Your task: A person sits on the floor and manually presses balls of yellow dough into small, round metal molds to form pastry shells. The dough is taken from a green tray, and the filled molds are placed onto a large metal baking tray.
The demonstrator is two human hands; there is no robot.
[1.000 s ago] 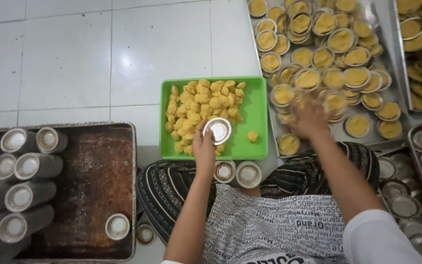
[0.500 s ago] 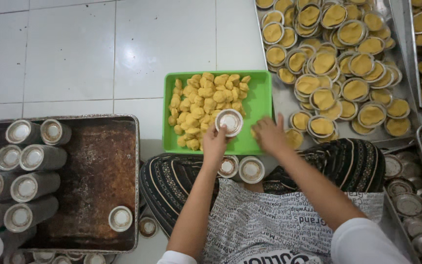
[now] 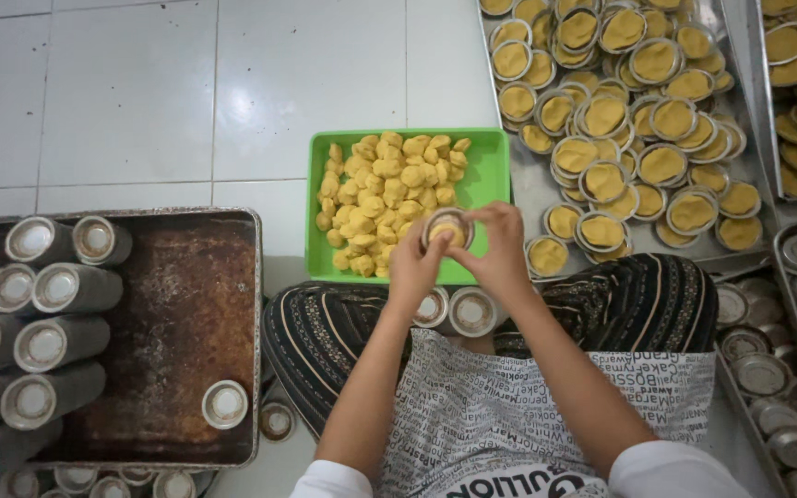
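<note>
Yellow dough fills the little round metal mould that I have between both hands, right over the near edge of the green tray. My left hand grips the mould from its left and near side, fingers curled up against the rim, and my right hand closes on it from the right, thumb and fingertips pinching at the rim and on the dough inside. The green tray sits on the white tiled floor just beyond my knees and holds a heap of small yellow dough lumps, piled mostly to its left. To the right and farther off, a metal tray is crowded with filled moulds, each showing a flat yellow top. Two empty moulds rest in my lap, just near of my hands, between my striped trouser legs. On the left lies a dark, rusty baking pan with stacks of empty moulds lying on their sides along its left half and a single mould standing alone near its near right corner. More empty tins lie in a tray at the near right.
</note>
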